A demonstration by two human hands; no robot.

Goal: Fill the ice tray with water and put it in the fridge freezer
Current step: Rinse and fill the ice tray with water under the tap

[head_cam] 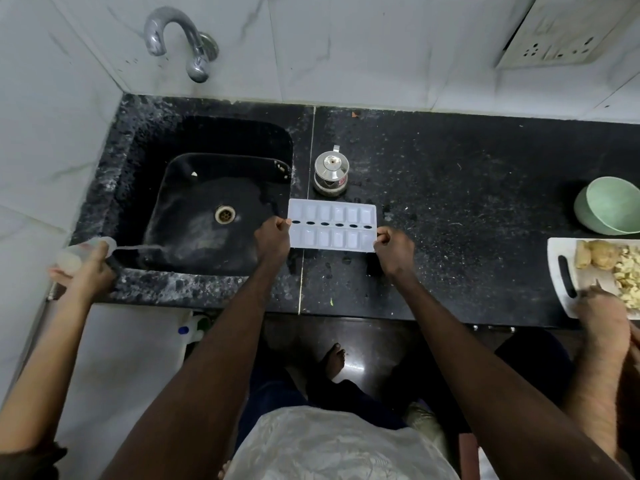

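A white plastic ice tray (332,225) with two rows of compartments and a line of dark oval slots down its middle is held level over the black counter (450,188), just right of the sink. My left hand (272,237) pinches its left end and my right hand (393,245) pinches its right end. The black sink (138,202) lies to the left, with a chrome tap (180,39) on the wall above it. No water runs from the tap.
Another person's hand (86,268) at the sink's left rim tips a clear bottle (83,252), pouring a thin stream into the basin. A steel pot (330,173) stands behind the tray. Green bowls (609,206), a white cutting board (562,271) with chopped food and a third hand (599,306) are at the right.
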